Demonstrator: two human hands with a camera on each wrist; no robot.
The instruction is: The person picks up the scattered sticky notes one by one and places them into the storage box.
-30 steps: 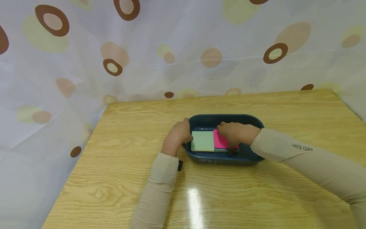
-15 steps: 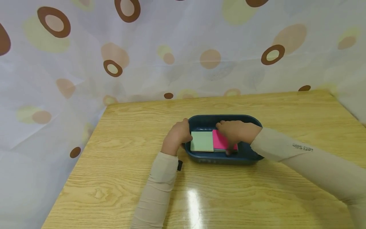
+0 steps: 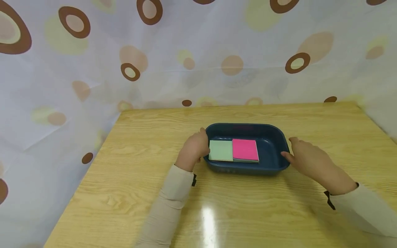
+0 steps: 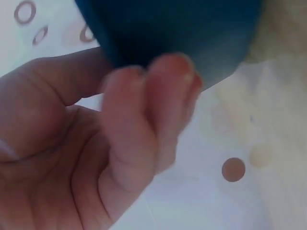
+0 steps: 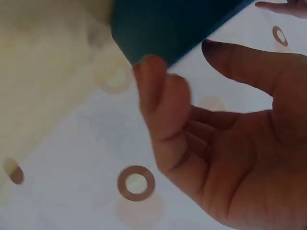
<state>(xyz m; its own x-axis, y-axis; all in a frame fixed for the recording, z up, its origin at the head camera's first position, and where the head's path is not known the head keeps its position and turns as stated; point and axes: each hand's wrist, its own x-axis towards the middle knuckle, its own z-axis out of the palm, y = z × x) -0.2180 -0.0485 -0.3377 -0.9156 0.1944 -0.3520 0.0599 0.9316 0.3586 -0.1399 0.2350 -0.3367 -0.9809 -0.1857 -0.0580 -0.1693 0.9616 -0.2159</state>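
A dark blue oblong plastic bin stands on the table. Inside it, a pale green stack of sticky notes lies at the left, beside a bright pink-topped stack of sticky notes. Bare bin floor shows to their right. My left hand grips the bin's left end, thumb over the rim and fingers curled against the outer wall. At the right end is my right hand, its thumb tip at the rim and its fingers loosely bent by the outer wall. In the right wrist view, a wide gap separates thumb and fingers.
The wooden table extends around the bin on all sides. A white curtain with brown and beige circles hangs behind and to the left. Dark straps show at both wrists, below beige sleeves.
My right hand has left the pink sticky notes and moved right, out of the bin to its right end. The left hand keeps its hold on the left end.
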